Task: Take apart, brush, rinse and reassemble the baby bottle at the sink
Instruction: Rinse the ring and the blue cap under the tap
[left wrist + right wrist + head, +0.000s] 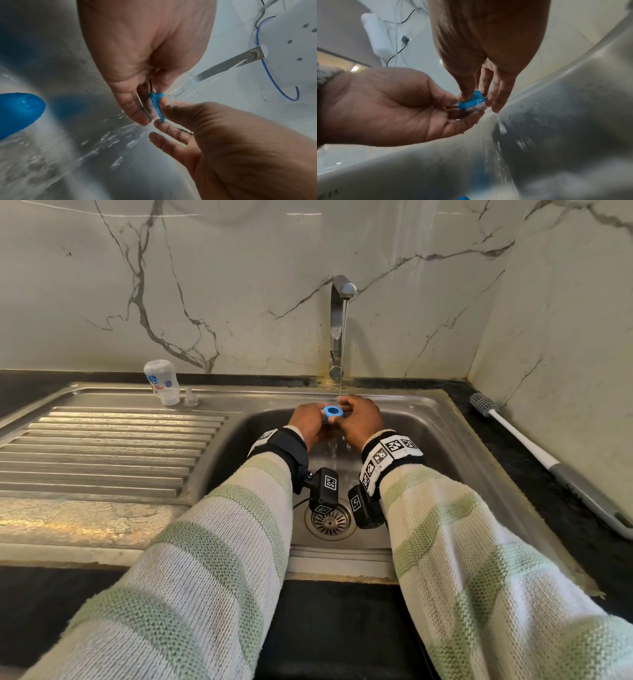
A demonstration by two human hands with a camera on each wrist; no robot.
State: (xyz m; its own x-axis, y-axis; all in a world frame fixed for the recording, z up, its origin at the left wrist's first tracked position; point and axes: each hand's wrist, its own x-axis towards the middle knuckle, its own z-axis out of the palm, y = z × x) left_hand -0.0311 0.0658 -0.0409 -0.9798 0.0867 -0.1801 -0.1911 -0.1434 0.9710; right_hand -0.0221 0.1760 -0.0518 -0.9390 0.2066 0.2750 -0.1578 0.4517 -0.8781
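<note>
1 blue collar ring [333, 411] of the baby bottle sits between both hands, over the sink basin [424, 440] near its back edge, right under the running water stream [343, 344]. Left hand [308, 424] cradles it w/ fingers curled under and thumb on the rim; in the left wrist view the ring [157, 106] shows edge-on. Right hand [361, 419] pinches the ring w/ thumb and forefinger, other fingers loosely extended; in the right wrist view the ring [469, 100] is wet, water splashing off the basin wall below.

1 bottle body [162, 381], white, stands upside down on the drainboard's [102, 446] back edge, left of the basin; label has blue and red print, too small to read. 1 clear teat [191, 398] stands just beside it, to its right. 1 bottle brush [534, 446], white stem, grey handle, lies on the dark bench at the right edge of the sink, bristle head toward the back corner. 1 tap [337, 326] at the back edge, centre. 1 drain strainer [330, 522] in the basin floor. 1 blue blob [18, 112] at the left edge of the left wrist view, blurred; can't tell what it is.
</note>
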